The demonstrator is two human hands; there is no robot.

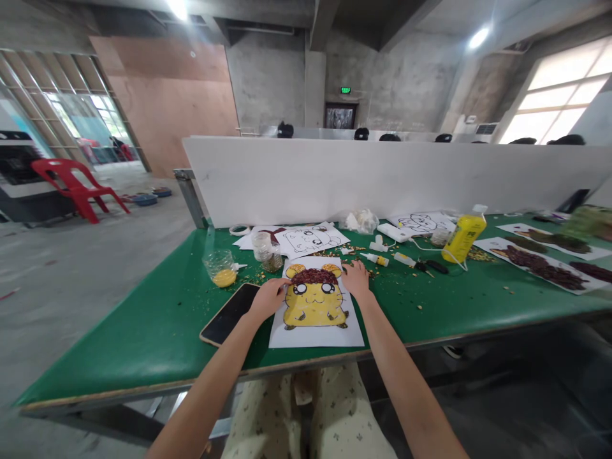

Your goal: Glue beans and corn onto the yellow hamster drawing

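Observation:
A sheet of paper (315, 335) lies on the green table (143, 331) in front of me, bearing a hamster picture (315, 299) filled in with yellow and dark red grains. My left hand (268, 297) rests on the sheet's left edge beside the hamster's cheek, fingers curled together. Over the upper right edge of the sheet, by the hamster's ear, lies my right hand (356, 279) with its fingers bent down onto the paper. Whether either hand holds anything I cannot make out.
A dark phone (229, 313) lies left of the sheet. Behind it stand a clear cup of yellow grains (220, 266), a jar (265, 250), outline drawings (310, 240), small glue bottles (375, 258) and a yellow bottle (463, 237). White partition (382, 178) at the back. Red chair (71, 185) far left.

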